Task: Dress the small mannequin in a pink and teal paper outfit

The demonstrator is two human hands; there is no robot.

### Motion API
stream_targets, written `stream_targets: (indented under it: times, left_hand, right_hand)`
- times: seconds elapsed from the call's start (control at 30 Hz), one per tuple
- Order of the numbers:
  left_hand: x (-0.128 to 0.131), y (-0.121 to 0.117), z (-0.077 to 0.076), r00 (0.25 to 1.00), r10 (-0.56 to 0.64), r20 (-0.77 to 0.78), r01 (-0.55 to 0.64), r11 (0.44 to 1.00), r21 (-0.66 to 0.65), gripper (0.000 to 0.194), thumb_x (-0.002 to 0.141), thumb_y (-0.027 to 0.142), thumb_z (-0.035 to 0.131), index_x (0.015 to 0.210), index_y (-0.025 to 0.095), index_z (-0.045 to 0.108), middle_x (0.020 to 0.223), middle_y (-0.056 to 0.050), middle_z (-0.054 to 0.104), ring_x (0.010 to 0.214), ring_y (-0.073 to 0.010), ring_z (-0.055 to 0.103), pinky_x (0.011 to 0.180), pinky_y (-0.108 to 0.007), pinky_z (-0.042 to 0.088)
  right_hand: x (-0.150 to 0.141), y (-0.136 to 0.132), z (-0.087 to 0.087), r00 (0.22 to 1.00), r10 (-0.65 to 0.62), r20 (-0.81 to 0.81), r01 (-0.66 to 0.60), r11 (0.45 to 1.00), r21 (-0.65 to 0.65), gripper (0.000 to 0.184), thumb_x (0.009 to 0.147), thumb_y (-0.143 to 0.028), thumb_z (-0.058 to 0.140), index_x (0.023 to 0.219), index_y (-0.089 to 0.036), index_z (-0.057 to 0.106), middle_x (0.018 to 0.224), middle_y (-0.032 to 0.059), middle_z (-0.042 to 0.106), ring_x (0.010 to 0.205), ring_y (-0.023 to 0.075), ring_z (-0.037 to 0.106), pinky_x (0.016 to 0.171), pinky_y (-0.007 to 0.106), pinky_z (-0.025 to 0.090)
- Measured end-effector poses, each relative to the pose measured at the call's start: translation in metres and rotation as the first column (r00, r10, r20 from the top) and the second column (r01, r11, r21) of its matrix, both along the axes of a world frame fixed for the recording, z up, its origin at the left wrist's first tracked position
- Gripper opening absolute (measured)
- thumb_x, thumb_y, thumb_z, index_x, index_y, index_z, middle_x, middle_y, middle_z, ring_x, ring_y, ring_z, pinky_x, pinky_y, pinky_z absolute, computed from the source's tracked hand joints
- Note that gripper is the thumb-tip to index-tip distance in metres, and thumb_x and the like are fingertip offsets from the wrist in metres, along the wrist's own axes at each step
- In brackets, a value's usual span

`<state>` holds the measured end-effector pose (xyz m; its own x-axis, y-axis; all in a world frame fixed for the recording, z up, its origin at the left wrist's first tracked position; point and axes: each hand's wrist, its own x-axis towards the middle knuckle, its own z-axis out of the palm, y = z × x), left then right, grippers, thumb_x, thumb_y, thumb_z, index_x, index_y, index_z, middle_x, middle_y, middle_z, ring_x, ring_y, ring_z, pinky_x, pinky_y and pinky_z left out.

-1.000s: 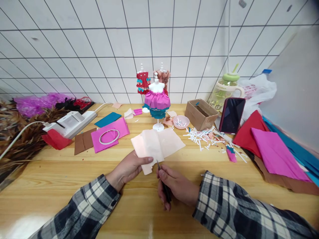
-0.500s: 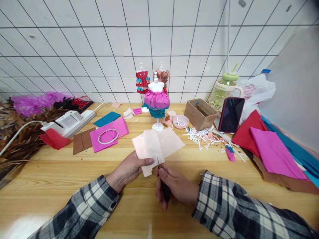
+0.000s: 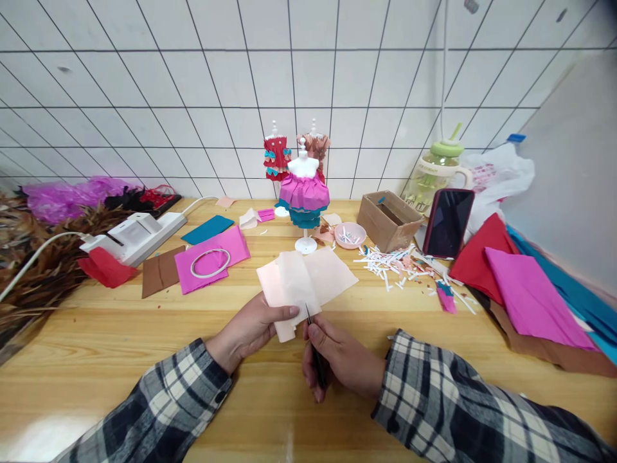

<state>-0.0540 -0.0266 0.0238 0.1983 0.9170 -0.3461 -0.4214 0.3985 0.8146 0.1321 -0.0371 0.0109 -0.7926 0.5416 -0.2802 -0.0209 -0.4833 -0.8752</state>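
My left hand (image 3: 255, 325) pinches a folded sheet of pale peach crepe paper (image 3: 299, 276), thumb on top, fingers underneath. Black scissors (image 3: 317, 360) are gripped in my right hand (image 3: 332, 350), their blade tips at the paper's lower edge near my left thumb. A second pale peach sheet (image 3: 332, 273) reaches out to the right from beneath the folded one. Just beyond the paper stands a small white dress form (image 3: 303, 168) wearing a pink and teal ruffled dress (image 3: 304, 191).
Behind are two more dressed forms, one in red (image 3: 274, 154). Coloured paper (image 3: 212, 254) and a power strip (image 3: 139, 235) lie left. A pink dish (image 3: 350, 235), cardboard box (image 3: 389, 220), white paper scraps (image 3: 385, 263), phone (image 3: 448, 222), jug (image 3: 434, 173) and folded paper (image 3: 535, 296) stand or lie right.
Almost nothing differs. The paper, scissors and both hands appear shifted very slightly right, along with a slight shift of the whole view.
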Motion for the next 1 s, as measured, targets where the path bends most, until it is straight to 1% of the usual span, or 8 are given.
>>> stream_targets:
  times: [0.1, 0.3, 0.43, 0.6, 0.77, 0.9, 1.0]
  left_hand:
    - [0.0006, -0.0005, 0.0005, 1.0, 0.002, -0.001, -0.002, 1.0, 0.004, 0.056, 0.063, 0.011, 0.083, 0.115, 0.011, 0.064, 0.097, -0.013, 0.075, 0.085, -0.0234, 0.071, 0.082, -0.033, 0.054]
    - [0.0013, -0.0016, 0.0017, 1.0, 0.025, -0.005, -0.025, 1.0, 0.011, 0.052, 0.063, 0.01, 0.083, 0.113, 0.013, 0.066, 0.105, -0.013, 0.074, 0.086, -0.0229, 0.071, 0.081, -0.032, 0.054]
    - [0.0009, -0.0017, 0.0011, 1.0, 0.016, -0.019, -0.015, 1.0, 0.016, 0.051, 0.061, 0.012, 0.084, 0.11, 0.013, 0.067, 0.1, -0.013, 0.075, 0.082, -0.0228, 0.071, 0.076, -0.032, 0.054]
    - [0.0032, -0.0025, 0.0013, 1.0, -0.001, -0.024, 0.001, 1.0, 0.007, 0.052, 0.061, 0.013, 0.084, 0.11, 0.014, 0.067, 0.099, -0.012, 0.075, 0.084, -0.0237, 0.07, 0.078, -0.033, 0.053]
    - [0.0064, -0.0036, 0.0024, 1.0, -0.009, -0.016, 0.009, 1.0, 0.026, 0.055, 0.061, 0.012, 0.084, 0.113, 0.013, 0.066, 0.094, -0.012, 0.075, 0.081, -0.0225, 0.07, 0.079, -0.033, 0.053]
    - [0.0069, -0.0043, 0.0033, 1.0, 0.0, -0.007, 0.001, 1.0, 0.027, 0.057, 0.061, 0.012, 0.084, 0.115, 0.012, 0.065, 0.097, -0.013, 0.075, 0.085, -0.0237, 0.07, 0.081, -0.034, 0.052]
    - [0.0066, -0.0044, 0.0029, 1.0, 0.004, 0.0, -0.004, 0.999, 0.035, 0.055, 0.061, 0.012, 0.083, 0.113, 0.013, 0.066, 0.097, -0.012, 0.075, 0.084, -0.0227, 0.07, 0.081, -0.033, 0.052]
  right_hand:
    - [-0.0006, 0.0002, -0.0003, 1.0, -0.004, 0.007, 0.004, 1.0, 0.009, 0.057, 0.08, -0.079, 0.043, 0.094, -0.024, 0.034, 0.056, -0.0074, 0.059, 0.038, 0.0107, 0.053, 0.039, 0.022, 0.044]
    - [-0.0013, 0.0001, 0.0007, 0.999, 0.001, 0.036, -0.001, 1.0, 0.008, 0.06, 0.078, -0.081, 0.042, 0.094, -0.024, 0.033, 0.053, -0.0079, 0.058, 0.036, 0.0118, 0.052, 0.037, 0.022, 0.042]
    - [-0.0005, 0.0004, 0.0, 0.999, 0.008, 0.048, -0.008, 1.0, 0.008, 0.062, 0.077, -0.083, 0.041, 0.094, -0.024, 0.033, 0.054, -0.0065, 0.06, 0.037, 0.0121, 0.054, 0.038, 0.022, 0.042]
    - [-0.0004, 0.0, -0.0017, 0.998, -0.016, 0.053, 0.015, 1.0, 0.007, 0.061, 0.078, -0.081, 0.041, 0.096, -0.023, 0.035, 0.054, -0.0068, 0.06, 0.036, 0.0117, 0.054, 0.037, 0.02, 0.041]
    - [-0.001, -0.0006, -0.0007, 0.997, -0.033, 0.07, 0.033, 0.999, 0.01, 0.059, 0.079, -0.079, 0.043, 0.095, -0.023, 0.035, 0.055, -0.0079, 0.058, 0.036, 0.0106, 0.053, 0.04, 0.023, 0.046]
    - [-0.0001, -0.0003, 0.0031, 0.995, -0.025, 0.098, 0.024, 1.0, 0.006, 0.057, 0.081, -0.076, 0.044, 0.099, -0.022, 0.037, 0.055, -0.0094, 0.055, 0.037, 0.0095, 0.052, 0.041, 0.024, 0.048]
    - [0.0007, 0.0, 0.0057, 0.992, -0.021, 0.122, 0.021, 1.0, -0.001, 0.056, 0.081, -0.075, 0.045, 0.098, -0.023, 0.037, 0.053, -0.0105, 0.052, 0.036, 0.0088, 0.05, 0.04, 0.025, 0.05]
